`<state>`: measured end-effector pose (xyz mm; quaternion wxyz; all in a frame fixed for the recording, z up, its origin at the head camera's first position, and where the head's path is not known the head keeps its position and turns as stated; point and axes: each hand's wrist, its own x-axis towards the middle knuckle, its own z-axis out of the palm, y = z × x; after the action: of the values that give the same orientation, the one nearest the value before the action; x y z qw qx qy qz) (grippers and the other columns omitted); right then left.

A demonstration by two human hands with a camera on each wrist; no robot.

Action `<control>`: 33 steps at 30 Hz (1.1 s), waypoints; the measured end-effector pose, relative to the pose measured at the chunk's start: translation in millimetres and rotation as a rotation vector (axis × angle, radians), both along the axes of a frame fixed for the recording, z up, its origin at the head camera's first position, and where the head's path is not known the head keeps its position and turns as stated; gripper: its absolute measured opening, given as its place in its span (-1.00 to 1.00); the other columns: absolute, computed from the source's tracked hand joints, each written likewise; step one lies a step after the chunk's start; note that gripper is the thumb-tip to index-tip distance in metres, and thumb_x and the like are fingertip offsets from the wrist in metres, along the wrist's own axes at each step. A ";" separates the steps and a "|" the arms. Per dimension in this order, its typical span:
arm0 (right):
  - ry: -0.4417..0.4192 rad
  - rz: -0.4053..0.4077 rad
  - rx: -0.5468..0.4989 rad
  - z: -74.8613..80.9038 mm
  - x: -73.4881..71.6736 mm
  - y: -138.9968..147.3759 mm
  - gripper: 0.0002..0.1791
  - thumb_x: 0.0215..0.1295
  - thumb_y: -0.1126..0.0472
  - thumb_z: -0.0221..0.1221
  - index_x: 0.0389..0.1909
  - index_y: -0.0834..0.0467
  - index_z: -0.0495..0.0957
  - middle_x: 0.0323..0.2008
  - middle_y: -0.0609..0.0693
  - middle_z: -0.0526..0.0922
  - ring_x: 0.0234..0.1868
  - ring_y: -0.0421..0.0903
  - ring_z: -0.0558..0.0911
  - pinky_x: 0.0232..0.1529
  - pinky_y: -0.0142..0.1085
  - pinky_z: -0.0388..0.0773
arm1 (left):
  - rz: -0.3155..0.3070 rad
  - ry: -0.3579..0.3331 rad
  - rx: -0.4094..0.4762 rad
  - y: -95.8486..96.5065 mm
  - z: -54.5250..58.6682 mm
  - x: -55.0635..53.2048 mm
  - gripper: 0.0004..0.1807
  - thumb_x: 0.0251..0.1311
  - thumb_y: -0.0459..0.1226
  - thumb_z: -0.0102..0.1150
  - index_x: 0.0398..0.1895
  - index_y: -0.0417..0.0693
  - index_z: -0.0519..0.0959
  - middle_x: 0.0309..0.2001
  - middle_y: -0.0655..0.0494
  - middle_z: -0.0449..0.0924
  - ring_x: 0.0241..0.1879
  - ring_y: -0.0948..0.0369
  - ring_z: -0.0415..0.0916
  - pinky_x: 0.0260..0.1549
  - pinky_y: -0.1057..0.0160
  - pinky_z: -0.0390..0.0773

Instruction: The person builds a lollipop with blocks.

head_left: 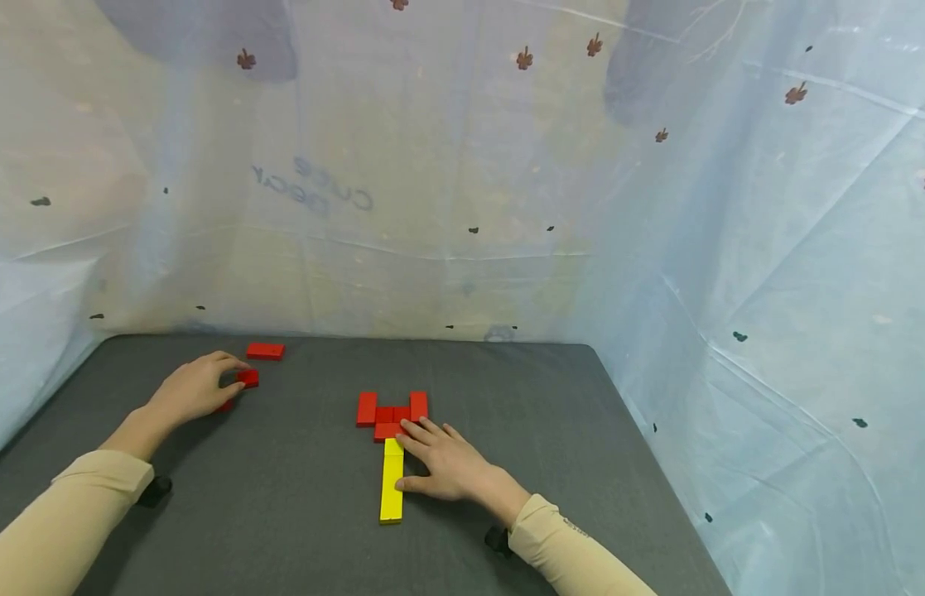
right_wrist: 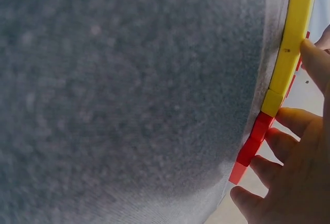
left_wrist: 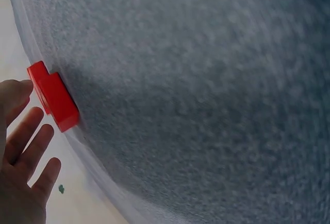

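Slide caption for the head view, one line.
Left hand at a red rectangular block; right hand touching yellow rectangular blocks set against red rectangular blocks, on a dark grey cloth-covered table.

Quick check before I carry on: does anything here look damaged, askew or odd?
The red blocks and yellow blocks show no obvious damage. One oddity: the faint writing on the hanging sheet behind seems mirrored, its letters reversed.

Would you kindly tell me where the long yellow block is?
In the head view, the long yellow block lies below centre, left of the right hand, just below the small yellow block.
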<state>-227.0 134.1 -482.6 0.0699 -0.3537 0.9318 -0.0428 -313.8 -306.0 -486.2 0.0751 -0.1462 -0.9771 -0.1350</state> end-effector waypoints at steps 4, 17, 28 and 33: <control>-0.008 0.000 0.000 0.3 0.1 -0.1 -0.15 0.28 -0.43 -0.09 0.49 -0.12 0.05 0.51 -0.16 -0.01 0.53 -0.03 -0.03 0.42 0.11 0.04 | 0.002 -0.014 -0.007 -3.3 -3.9 -1.6 -0.59 0.21 -0.22 0.22 0.11 -0.17 0.56 0.17 -0.34 0.41 0.13 -0.31 0.35 -0.02 -0.36 0.34; -0.040 0.000 -0.002 4.0 0.7 -0.8 -0.16 0.29 -0.38 -0.04 0.49 -0.11 0.05 0.52 -0.17 -0.03 0.53 -0.02 -0.03 0.42 0.13 0.02 | -0.012 -0.029 0.013 -0.1 -8.7 -7.5 -0.59 0.19 -0.29 0.22 0.10 -0.24 0.55 0.13 -0.36 0.46 0.12 -0.32 0.37 0.01 -0.35 0.34; -0.039 -0.003 0.009 3.7 0.5 -0.3 -0.16 0.28 -0.41 -0.06 0.49 -0.13 0.05 0.52 -0.18 -0.04 0.53 -0.03 -0.03 0.43 0.12 0.01 | -0.033 -0.001 0.067 1.1 -14.0 -11.4 -0.61 0.16 -0.32 0.25 0.05 -0.30 0.56 0.04 -0.35 0.49 0.01 -0.27 0.45 -0.07 -0.29 0.42; -0.046 -0.008 0.012 3.9 -0.1 -0.6 -0.16 0.28 -0.42 -0.07 0.49 -0.13 0.04 0.52 -0.19 -0.04 0.53 -0.04 -0.04 0.43 0.12 -0.01 | -0.028 0.032 0.095 5.8 -12.5 -11.0 -0.61 0.16 -0.30 0.25 0.05 -0.30 0.55 -0.02 -0.31 0.48 -0.08 -0.19 0.49 -0.17 -0.23 0.46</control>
<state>-227.1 133.5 -478.7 0.0932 -0.3487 0.9315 -0.0458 -324.8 -300.2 -498.6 0.0954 -0.1583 -0.9662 -0.1798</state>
